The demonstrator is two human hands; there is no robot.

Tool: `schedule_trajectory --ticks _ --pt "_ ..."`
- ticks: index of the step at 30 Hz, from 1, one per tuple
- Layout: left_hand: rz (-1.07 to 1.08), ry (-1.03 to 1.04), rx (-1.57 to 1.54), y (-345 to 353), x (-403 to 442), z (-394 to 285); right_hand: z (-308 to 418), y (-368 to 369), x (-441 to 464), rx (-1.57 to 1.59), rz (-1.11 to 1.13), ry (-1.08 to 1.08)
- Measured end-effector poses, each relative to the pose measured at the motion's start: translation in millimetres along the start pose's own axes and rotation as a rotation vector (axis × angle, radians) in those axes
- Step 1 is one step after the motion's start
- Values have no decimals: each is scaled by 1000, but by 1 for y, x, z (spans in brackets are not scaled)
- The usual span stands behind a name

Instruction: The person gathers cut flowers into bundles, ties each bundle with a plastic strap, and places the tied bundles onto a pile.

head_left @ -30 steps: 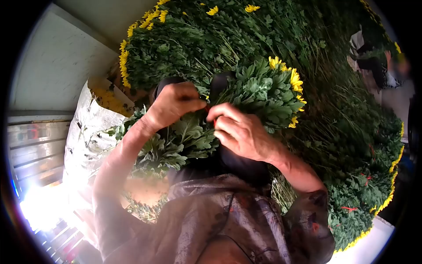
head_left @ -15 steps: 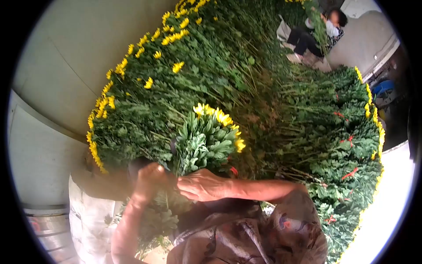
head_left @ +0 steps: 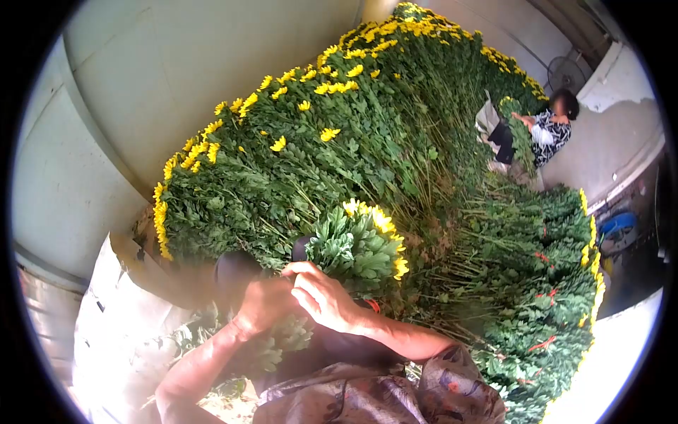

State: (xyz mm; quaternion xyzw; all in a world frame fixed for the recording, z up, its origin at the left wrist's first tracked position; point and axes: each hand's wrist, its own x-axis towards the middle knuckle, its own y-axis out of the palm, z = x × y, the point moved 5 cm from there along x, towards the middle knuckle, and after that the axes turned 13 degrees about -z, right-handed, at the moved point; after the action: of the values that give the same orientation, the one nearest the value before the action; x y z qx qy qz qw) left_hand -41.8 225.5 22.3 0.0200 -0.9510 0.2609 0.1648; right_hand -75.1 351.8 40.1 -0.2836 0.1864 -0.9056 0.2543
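Note:
A bunch of yellow chrysanthemums (head_left: 357,244) lies across my lap, its blooms facing up and to the right. At its near end, my right hand (head_left: 325,297) is closed, thumb and fingers pressed together. Against it is my left hand (head_left: 265,305), also closed and partly smeared by motion. What the fingers pinch is hidden. Below the hands, more green leaves (head_left: 282,346) show; whether they belong to this bunch I cannot tell. A bit of red tie (head_left: 372,306) shows beside my right wrist. My dark-clad knees (head_left: 236,272) are just beyond the hands.
A large heap of yellow chrysanthemums (head_left: 304,169) stretches along the wall. On the right are stacked bunches (head_left: 530,283) with red ties (head_left: 542,343). Another person (head_left: 551,134) sits at the back right, holding stems. A pale sheet (head_left: 106,318) is at my left; a fan (head_left: 565,73) stands far back.
The view has tilted up, showing more of the heap and the other person. My left hand has come lower and closer against my right hand. The bunch still lies on my lap.

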Motion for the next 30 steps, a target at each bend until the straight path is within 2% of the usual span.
schedule_trajectory --ticks 2,3,4,5,7,8,11,13,14,15,17,18,19,20,21,23,27,28,29,30 --pt "0 -24 -53 2 -5 5 -2 4 -1 -39 0 -39" --pt "-4 -76 22 5 -9 10 8 5 0 -37 36 23" --pt "-6 -121 97 7 -8 13 18 5 3 -101 33 -123" --pt "25 -130 107 6 -8 10 16 5 3 -89 63 -92" --pt "-19 -180 -88 5 -9 12 13 2 2 -76 87 -65" --pt "-17 -180 -78 4 -11 15 5 3 -1 -207 185 42" --pt "-60 -241 -198 7 -13 19 0 2 -20 -920 60 -610" --pt "-98 -276 -335 4 -14 21 -14 -1 -17 -532 167 -291" --pt "-107 -167 -241 2 -13 20 -12 -4 -15 -532 143 -316" --pt "-108 -160 -236 -1 -10 16 -10 -7 -13 -533 119 -341" --pt "-109 -686 -648 3 -18 20 -28 -11 -7 -181 233 129" --pt "-95 -686 -645 4 -20 25 -25 -16 -4 -73 190 62" --pt "-99 -490 -536 0 -16 31 -36 -17 -5 180 266 367" --pt "-96 -291 -430 -2 -10 29 -39 -20 -5 311 254 380" --pt "-69 -499 -716 -4 -10 16 -43 -24 -6 440 234 392" --pt "-4 -685 -753 2 -11 20 -32 -24 -5 571 326 375" --pt "18 -661 -722 3 -8 32 -33 -26 -4 682 334 360" --pt "26 -754 -727 0 -8 25 -31 -24 -7 729 357 382" --pt "37 -757 -724 3 -9 24 -33 -22 -9 733 347 386" --pt "32 -727 -723 2 -10 24 -31 -21 -10 629 324 218"
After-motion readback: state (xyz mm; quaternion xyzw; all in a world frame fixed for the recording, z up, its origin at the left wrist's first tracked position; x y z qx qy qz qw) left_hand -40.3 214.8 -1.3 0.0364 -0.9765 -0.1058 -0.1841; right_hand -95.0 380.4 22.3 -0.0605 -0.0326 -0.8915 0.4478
